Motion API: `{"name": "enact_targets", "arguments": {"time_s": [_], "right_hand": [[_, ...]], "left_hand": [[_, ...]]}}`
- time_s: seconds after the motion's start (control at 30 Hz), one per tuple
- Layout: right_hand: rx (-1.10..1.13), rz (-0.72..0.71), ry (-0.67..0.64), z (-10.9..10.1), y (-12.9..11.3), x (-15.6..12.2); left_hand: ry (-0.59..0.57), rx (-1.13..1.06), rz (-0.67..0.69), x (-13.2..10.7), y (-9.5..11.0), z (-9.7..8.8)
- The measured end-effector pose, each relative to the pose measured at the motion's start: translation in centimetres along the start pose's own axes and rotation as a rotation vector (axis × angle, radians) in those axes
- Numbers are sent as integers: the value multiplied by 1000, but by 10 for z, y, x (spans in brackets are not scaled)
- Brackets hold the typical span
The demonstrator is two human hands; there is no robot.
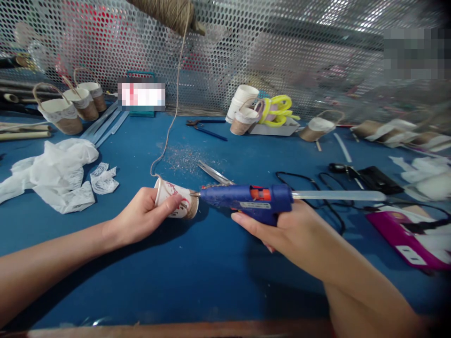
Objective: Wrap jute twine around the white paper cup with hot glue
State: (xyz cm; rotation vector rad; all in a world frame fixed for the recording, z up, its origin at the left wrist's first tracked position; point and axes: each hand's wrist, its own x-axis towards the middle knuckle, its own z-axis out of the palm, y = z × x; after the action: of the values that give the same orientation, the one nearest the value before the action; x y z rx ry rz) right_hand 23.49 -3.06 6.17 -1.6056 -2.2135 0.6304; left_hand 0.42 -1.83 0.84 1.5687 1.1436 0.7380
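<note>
My left hand is closed around a white printed paper cup, which lies tilted on its side. Brown twine wraps the cup's narrow end, and a strand runs up from the cup to a large spool overhead. A blue hot glue gun is gripped in my right hand, its metal nozzle at the twine-wrapped part of the cup; I cannot tell whether it touches. From the gun's back sticks a long clear glue stick. Scissors lie just behind the gun, partly hidden by it.
White lace lies at left, below several finished little baskets. Pliers, stacked white cups and a box with yellow ribbon stand at the back. A black cord and a magenta pouch are at right.
</note>
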Motion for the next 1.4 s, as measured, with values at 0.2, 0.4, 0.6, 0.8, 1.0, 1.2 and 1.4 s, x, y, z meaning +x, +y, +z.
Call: {"name": "enact_targets", "arguments": {"time_s": [0.2, 0.4, 0.6, 0.8, 1.0, 1.2, 1.4], "right_hand": [[-16, 121, -93, 1, -1, 6], [91, 258, -146, 4, -5, 14], [228, 207, -235, 4, -3, 20], [507, 160, -101, -3, 11, 26], [343, 353, 185, -13, 38, 52], [111, 443, 163, -6, 60, 82], [-135, 379, 250, -1, 65, 96]], "left_hand": [[3, 61, 51, -1, -3, 0], [-13, 118, 118, -3, -3, 0], [-30, 148, 145, -3, -4, -1], [6, 29, 94, -4, 1, -2], [45, -155, 10, -5, 4, -2], [4, -123, 108, -9, 4, 1], [-70, 0, 247, -13, 4, 0]]}}
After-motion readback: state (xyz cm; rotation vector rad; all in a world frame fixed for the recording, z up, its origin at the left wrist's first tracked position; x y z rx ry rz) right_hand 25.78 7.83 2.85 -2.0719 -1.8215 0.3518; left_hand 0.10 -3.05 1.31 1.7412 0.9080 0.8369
